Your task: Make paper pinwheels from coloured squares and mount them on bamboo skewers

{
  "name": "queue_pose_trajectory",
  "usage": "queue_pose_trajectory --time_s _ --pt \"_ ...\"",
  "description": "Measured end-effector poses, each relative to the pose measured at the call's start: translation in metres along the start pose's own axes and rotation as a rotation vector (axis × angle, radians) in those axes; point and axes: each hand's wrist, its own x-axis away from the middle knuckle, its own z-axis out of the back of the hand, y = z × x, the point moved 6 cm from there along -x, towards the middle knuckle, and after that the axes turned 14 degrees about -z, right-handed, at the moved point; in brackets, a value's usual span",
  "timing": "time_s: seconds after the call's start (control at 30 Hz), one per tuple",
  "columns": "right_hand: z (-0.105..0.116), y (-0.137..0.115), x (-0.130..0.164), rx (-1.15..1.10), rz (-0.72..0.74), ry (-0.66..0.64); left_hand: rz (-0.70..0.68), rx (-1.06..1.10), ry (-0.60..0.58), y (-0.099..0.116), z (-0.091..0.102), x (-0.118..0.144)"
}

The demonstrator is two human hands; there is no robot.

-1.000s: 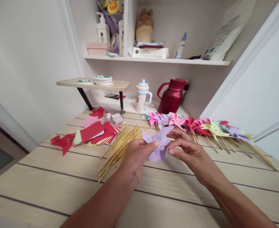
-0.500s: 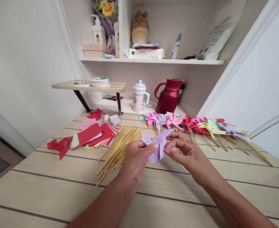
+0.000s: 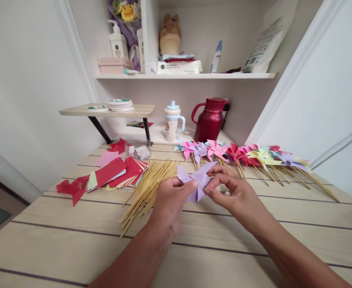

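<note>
In mid-frame, the left hand (image 3: 170,198) and right hand (image 3: 238,193) both pinch the purple paper pinwheel (image 3: 201,178), its lower blade (image 3: 197,194) now narrower, so folding seems further along.

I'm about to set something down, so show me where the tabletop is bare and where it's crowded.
Bare tabletop: left of the left forearm, nearer than the sticks; between the forearms, nearer than the purple paper; right of the right forearm, nearer than the pinwheels. Crowded: back left, from the sticks to the paper stack, and back right, along the pinwheels.
</note>
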Motion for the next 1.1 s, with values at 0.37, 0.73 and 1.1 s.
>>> queue_pose_trajectory --time_s 0.37,0.73,1.1 --pt "0.012 0.017 -0.005 -0.269 -0.199 0.095 -0.046 -0.039 0.083 0.003 0.006 -0.005" --pt "-0.011 0.003 0.000 -0.305 -0.234 -0.220 -0.077 -0.045 -0.007 0.000 0.003 -0.004" --pt "0.001 0.008 0.001 -0.177 -0.183 -0.064 -0.083 -0.101 -0.043 0.003 -0.005 0.001"
